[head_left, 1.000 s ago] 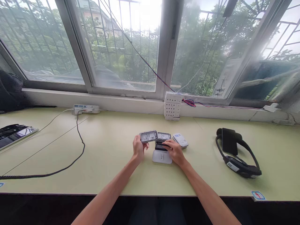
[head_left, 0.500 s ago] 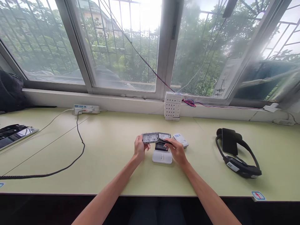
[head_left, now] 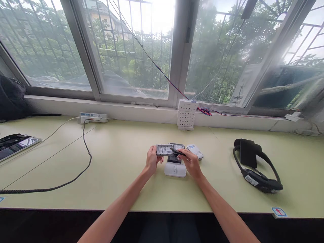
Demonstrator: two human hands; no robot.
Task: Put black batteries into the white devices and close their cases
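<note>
Start close by, on the pale green table [head_left: 113,172]. See a white cover [head_left: 175,170] lying flat, between the two arms. Just past it, find a black block [head_left: 174,159], partly hidden.

Look next at the left hand [head_left: 152,160]: gripping the left end of a grey tray [head_left: 164,149], held up with the inside facing the eyes. Now look at the right hand [head_left: 189,162]: pinching a thin black piece [head_left: 179,153], with its tip at the right end of the grey tray. Too small to tell whether touching or just beside.

To do this part well, hold the grey tray firmly, to stop any wobble. Move the thin black piece in slow, tiny steps. Push softly, never hard, to avoid a slip or a scratch. Watch the tip, not the fingers.

Behind the grey tray, spot a second tray [head_left: 178,146], partly covered in this view. To the right of that, see a white case [head_left: 194,152], near the right hand. Well apart on the far right, notice a black headset [head_left: 269,184].

Farther back, find a white power strip [head_left: 101,117] on the left and a white rack [head_left: 186,114] near the middle, under the window [head_left: 136,67].
</note>
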